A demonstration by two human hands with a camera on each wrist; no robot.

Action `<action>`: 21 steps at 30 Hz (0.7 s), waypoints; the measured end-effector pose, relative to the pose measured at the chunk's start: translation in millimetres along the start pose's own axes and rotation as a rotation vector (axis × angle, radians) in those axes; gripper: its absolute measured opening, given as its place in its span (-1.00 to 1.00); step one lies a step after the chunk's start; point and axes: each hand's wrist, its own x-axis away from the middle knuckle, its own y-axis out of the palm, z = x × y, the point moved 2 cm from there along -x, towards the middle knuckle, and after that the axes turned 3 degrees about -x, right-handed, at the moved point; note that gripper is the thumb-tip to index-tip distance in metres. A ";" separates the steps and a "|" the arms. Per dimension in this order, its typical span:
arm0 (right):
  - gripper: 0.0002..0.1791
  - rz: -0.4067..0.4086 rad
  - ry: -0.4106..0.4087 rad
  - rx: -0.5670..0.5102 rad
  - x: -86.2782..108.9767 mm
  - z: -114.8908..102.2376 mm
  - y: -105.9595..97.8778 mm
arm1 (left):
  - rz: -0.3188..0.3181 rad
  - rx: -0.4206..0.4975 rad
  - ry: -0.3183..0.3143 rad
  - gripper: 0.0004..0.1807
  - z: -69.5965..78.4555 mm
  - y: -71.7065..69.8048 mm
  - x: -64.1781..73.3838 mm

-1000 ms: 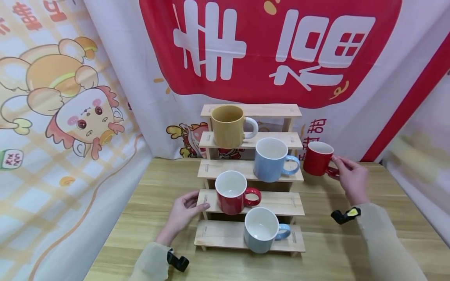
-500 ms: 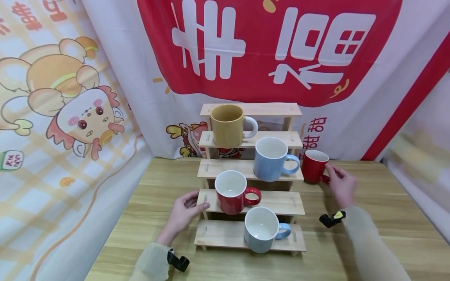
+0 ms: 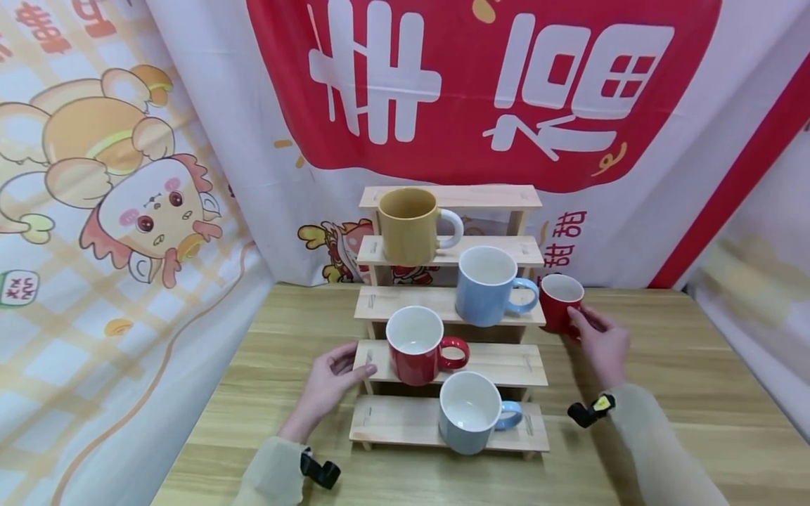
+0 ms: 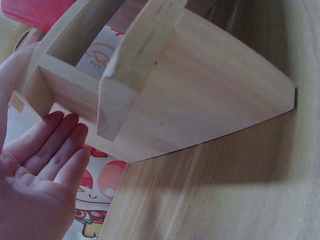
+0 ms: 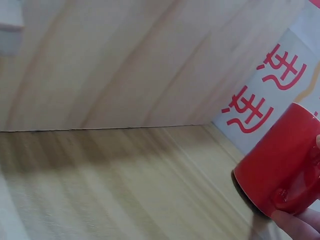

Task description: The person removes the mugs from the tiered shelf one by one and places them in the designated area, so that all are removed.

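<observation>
My right hand grips a red mug by its handle, right of a wooden tiered display rack. In the right wrist view, the red mug is low over the table, its base dark-edged; I cannot tell whether it touches. My left hand holds the rack's left end, thumb on top of a tier. In the left wrist view, its fingers lie by the tier's underside. On the rack stand a yellow mug, a blue mug, another red mug and a pale blue mug.
The wooden table extends on both sides of the rack. A white cloth with a red banner hangs close behind. A printed cloth borders the left side.
My right hand has moved left and down with the red mug, from beside the upper tiers to close over the table by the rack. The left hand has stayed in place.
</observation>
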 end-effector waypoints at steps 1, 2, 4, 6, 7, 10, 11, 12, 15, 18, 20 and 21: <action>-0.30 -0.003 0.014 0.002 1.6 1.5 0.1 | -0.003 -0.001 0.001 -0.19 -0.2 0.2 -0.4; -0.28 0.000 0.025 -0.001 3.2 3.0 0.2 | -0.006 0.004 0.001 -0.19 -0.3 0.4 -0.7; -0.26 0.003 0.036 -0.058 5.2 6.7 1.4 | -0.004 0.007 -0.001 -0.18 -0.7 0.4 -1.3; -0.24 0.006 0.043 -0.122 6.9 9.4 3.1 | -0.001 0.009 -0.001 -0.17 -1.0 0.5 -1.9; -0.21 0.001 0.056 -0.154 7.8 10.0 3.8 | 0.000 0.011 -0.001 -0.17 -1.3 0.3 -2.0; -0.14 0.017 0.054 -0.133 10.1 5.9 3.1 | 0.001 0.006 -0.001 -0.17 -2.3 -0.2 -2.3; -0.13 0.025 0.042 -0.111 10.4 2.6 2.0 | 0.000 0.003 0.000 -0.17 -2.6 -0.4 -2.4; -0.13 0.041 0.026 -0.087 10.5 -1.9 0.6 | -0.003 0.003 0.000 -0.17 -2.8 -0.6 -2.4; -0.20 0.088 -0.038 -0.079 10.3 -22.1 -3.4 | -0.004 0.002 -0.001 -0.17 -3.1 -0.3 -2.3; -0.27 0.099 -0.094 -0.102 13.9 -50.9 -4.3 | -0.003 0.009 0.001 -0.18 -2.9 -0.1 -1.9; -0.27 0.094 -0.131 -0.076 18.9 -72.3 -3.4 | -0.006 0.012 0.003 -0.19 -2.7 0.1 -1.6; -0.26 0.086 -0.142 -0.061 22.0 -83.2 -2.5 | -0.009 0.015 0.005 -0.19 -2.6 0.2 -1.5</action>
